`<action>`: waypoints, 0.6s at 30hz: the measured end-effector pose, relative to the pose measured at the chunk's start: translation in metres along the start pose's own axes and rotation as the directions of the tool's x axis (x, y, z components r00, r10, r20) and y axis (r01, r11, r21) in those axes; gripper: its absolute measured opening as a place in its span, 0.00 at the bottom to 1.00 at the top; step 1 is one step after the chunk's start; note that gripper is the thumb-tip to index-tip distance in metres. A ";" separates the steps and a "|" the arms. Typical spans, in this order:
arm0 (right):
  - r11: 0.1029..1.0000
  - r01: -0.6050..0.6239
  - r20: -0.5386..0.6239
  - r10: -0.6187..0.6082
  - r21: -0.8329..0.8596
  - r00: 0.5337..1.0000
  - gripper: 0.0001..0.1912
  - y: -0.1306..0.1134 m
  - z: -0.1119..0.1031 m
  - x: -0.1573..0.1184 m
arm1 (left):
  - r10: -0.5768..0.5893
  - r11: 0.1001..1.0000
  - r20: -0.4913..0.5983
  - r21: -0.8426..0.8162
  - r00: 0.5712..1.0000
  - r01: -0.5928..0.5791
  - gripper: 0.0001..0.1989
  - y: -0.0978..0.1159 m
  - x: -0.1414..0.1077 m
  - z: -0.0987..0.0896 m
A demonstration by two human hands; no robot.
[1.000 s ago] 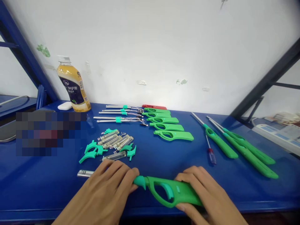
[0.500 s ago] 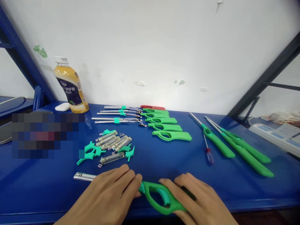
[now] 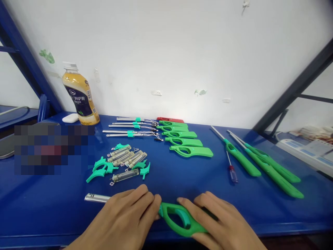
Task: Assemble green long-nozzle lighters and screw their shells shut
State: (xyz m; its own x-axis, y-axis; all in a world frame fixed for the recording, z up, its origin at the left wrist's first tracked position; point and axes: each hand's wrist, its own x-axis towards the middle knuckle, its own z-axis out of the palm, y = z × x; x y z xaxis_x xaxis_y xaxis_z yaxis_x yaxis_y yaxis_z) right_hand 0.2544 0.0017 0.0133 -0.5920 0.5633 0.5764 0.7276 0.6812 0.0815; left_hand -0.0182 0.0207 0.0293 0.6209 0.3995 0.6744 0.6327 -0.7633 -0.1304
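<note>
A green lighter point(image 3: 171, 222) with a teal trigger and a silver tube lies between my hands at the table's front. My left hand point(image 3: 130, 217) is closed round the joint of tube and handle; the tube's tip sticks out to its left. My right hand point(image 3: 215, 218) grips the green handle past the trigger loop. Beyond my left hand are several clear fuel tanks point(image 3: 126, 175) and teal triggers point(image 3: 100, 169). Farther back lie several silver tubes with wires point(image 3: 119, 134), beside a row of green handle shells point(image 3: 192, 151) and a red shell point(image 3: 170, 119).
Several green lighters with tubes point(image 3: 244, 160) lie at the right, beside a purple screwdriver point(image 3: 233, 174). A yellow bottle point(image 3: 81, 97) and a white case point(image 3: 70, 118) stand at the back left. A blurred patch covers part of the left side. A white wall rises behind the table point(image 3: 182, 177).
My left hand and the lighter have shifted slightly to the right in view. Both hands keep their hold, and the things on the table lie as before.
</note>
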 end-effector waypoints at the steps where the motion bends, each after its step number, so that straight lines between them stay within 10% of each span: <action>1: 1.000 0.004 -0.007 -0.004 -0.003 1.000 0.27 -0.001 0.000 0.000 | -0.001 1.000 0.021 -0.027 1.000 0.002 0.24 -0.001 0.001 -0.001; 10: 0.979 -0.111 0.022 0.109 0.173 0.994 0.18 0.002 0.003 -0.005 | -0.018 0.999 -0.065 -0.037 0.998 0.016 0.13 -0.004 -0.021 0.012; 18: 0.827 -0.365 -0.022 0.413 0.427 0.910 0.06 0.007 0.006 -0.007 | -0.141 0.990 0.111 -0.016 0.984 0.143 0.20 -0.011 -0.031 0.005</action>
State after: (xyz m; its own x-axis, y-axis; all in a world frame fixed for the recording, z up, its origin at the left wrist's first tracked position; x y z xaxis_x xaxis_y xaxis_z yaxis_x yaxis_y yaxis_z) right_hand 0.2620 0.0055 0.0051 -0.2305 0.7842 0.5761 0.6700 0.5573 -0.4904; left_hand -0.0423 0.0194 0.0066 0.5733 0.5571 0.6008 0.7076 -0.7063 -0.0204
